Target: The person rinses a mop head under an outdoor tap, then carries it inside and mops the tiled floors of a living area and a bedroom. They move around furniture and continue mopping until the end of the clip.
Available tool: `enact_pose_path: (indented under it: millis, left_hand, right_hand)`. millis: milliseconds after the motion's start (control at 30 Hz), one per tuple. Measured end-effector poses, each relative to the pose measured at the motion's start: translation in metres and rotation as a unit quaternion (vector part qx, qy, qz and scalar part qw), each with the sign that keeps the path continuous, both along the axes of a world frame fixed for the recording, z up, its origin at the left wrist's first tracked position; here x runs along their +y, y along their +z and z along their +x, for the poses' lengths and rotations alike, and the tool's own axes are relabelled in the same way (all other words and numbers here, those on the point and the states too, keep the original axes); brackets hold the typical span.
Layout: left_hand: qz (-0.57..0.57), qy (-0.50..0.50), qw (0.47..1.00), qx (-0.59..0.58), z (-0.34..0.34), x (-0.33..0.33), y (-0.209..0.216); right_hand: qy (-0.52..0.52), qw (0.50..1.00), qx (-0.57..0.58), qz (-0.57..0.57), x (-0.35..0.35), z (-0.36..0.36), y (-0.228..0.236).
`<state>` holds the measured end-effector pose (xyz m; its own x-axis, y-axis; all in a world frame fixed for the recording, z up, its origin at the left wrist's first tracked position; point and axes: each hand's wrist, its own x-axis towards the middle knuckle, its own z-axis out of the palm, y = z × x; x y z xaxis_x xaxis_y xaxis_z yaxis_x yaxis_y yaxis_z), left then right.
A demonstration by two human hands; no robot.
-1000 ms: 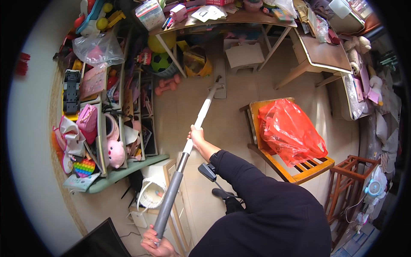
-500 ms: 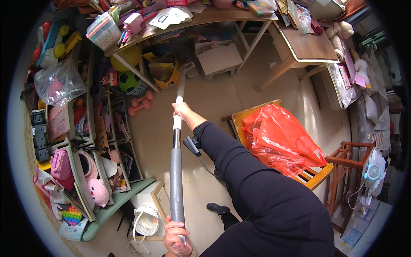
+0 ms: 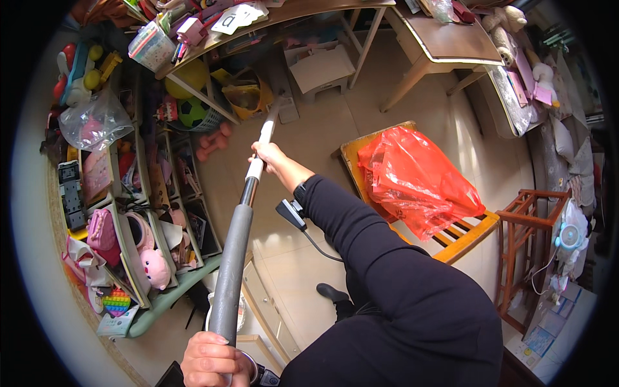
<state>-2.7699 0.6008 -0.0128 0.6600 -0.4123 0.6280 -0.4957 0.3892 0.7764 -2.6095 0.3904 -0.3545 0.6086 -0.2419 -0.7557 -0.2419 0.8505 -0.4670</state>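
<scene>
A long pole (image 3: 229, 274) with a grey foam grip and a white shaft slants from the bottom of the view to the floor beneath the desk. My left hand (image 3: 216, 361) is wrapped round the grey grip near its lower end. Farther up, my right hand (image 3: 272, 158) is closed round the white shaft, the arm reaching across from the right. The pole's far end is blurred. Beside it, a pale flat piece (image 3: 288, 109) lies on the floor near a yellow bag (image 3: 248, 100); I cannot tell whether they are joined.
A desk (image 3: 284, 18) and white step stool (image 3: 321, 68) stand ahead. Toy-filled bins (image 3: 138, 245) line the left, with pink dumbbells (image 3: 213, 142) on the floor. At right are a wooden chair (image 3: 474, 235) under a red plastic bag (image 3: 419, 180) and a brown wooden rack (image 3: 525, 242).
My left hand has shifted left and up with the grip, so the pole leans more. The right hand keeps hold of the shaft and has risen slightly in view.
</scene>
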Motion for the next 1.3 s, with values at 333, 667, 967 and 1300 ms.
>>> enact_pose_path:
  millis: [333, 667, 967, 1300]
  left_hand:
    - [0.080, -0.084, 0.993, 0.004, -0.085, 0.125, 0.141]
    - [0.086, -0.031, 0.996, 0.012, -0.178, 0.271, 0.213]
    - [0.175, 0.268, 0.945, -0.060, -0.203, 0.229, 0.107]
    - [0.191, 0.044, 0.953, -0.229, -0.097, 0.112, 0.127]
  right_hand:
    - [0.120, 0.991, 0.001, 0.066, 0.154, -0.178, 0.092]
    - [0.034, 0.956, 0.076, 0.283, 0.315, -0.244, 0.114]
    - [0.094, 0.992, 0.042, 0.073, 0.272, -0.143, 0.069]
    - [0.050, 0.988, -0.006, 0.144, 0.161, -0.108, 0.064]
